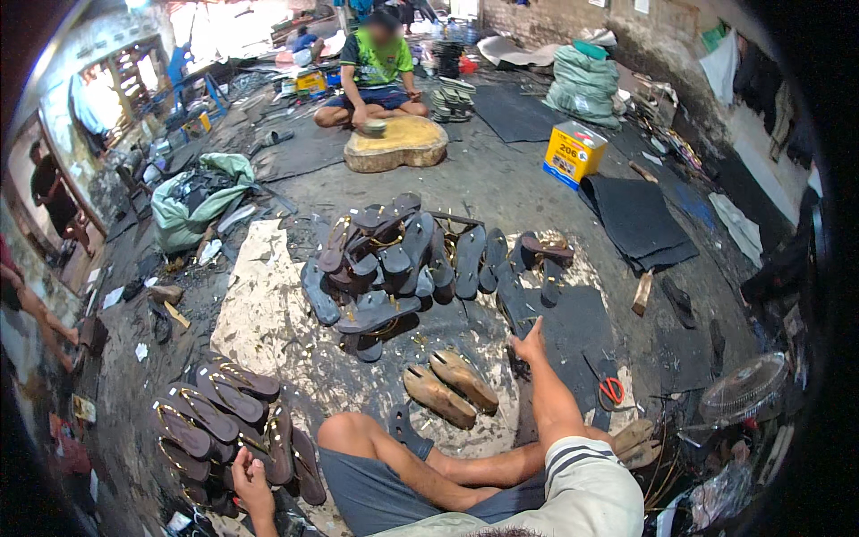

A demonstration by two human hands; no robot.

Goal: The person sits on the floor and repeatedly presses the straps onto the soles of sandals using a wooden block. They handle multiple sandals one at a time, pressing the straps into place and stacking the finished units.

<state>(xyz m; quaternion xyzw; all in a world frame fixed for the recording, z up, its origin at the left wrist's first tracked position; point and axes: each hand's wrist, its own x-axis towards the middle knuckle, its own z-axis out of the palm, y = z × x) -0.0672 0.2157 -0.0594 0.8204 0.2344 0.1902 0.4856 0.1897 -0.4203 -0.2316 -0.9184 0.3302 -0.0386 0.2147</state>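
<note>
My right hand (530, 344) reaches forward, its thumb and fingers closed around the near end of a dark sandal (511, 294) at the right edge of a pile. My left hand (252, 483) is low on the left, fingers loosely curled and apart, beside rows of finished-looking brown thong sandals (215, 407) with gold trim; I see nothing in it. Straight ahead lies the heap of dark sandals (376, 255), several with gold straps. Two wooden shoe lasts (450, 387) rest in front of my crossed legs.
Red-handled scissors (611, 390) lie on dark sheet material at right, near a fan (744, 391). Beyond stand a yellow tin (573, 155), folded black sheets (637, 222) and an open green sack (201, 201). Another person (378, 72) sits behind a wooden block (395, 146).
</note>
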